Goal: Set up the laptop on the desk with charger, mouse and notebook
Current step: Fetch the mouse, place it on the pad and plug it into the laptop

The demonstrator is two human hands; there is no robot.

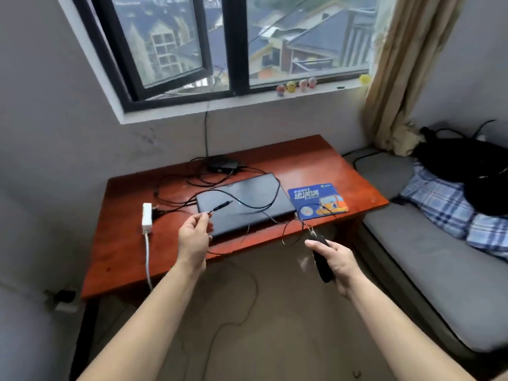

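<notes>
Two bare forearms reach forward from the bottom edge, one toward each side of the reddish-brown wooden tabletop (316, 160).

At the far left of the tabletop lies a white power strip (147, 218), its white cord hanging over the front edge. Just right of it, the left hand (193, 235) hovers above the front edge, its thumb and fingertips pinching a thin black charger cable (220, 207) right behind the barrel plug. The other fingers are curled in. The plug points up and to the right, over the near left corner of the closed dark grey laptop (244, 204).

That laptop lies flat at the middle of the tabletop, lid down, with loops of the cable draped across it. Behind it, near the wall, sits a small black box (222, 162) among more tangled black wires.

A blue printed mouse pad (317, 200) lies just beside the laptop's right edge.

In front of the pad, and off the tabletop, the right hand (336, 259) grips a black computer mouse (320, 259) in the air, fingers wrapped round its body and thumb on top. The mouse's thin wire loops up toward the pad.

On the right stands a grey cushioned sofa (412, 257) carrying a blue plaid cloth (439, 204) and a black bag (472, 171). A beige curtain (406, 64) hangs above it beside the black-framed window (236, 45).
</notes>
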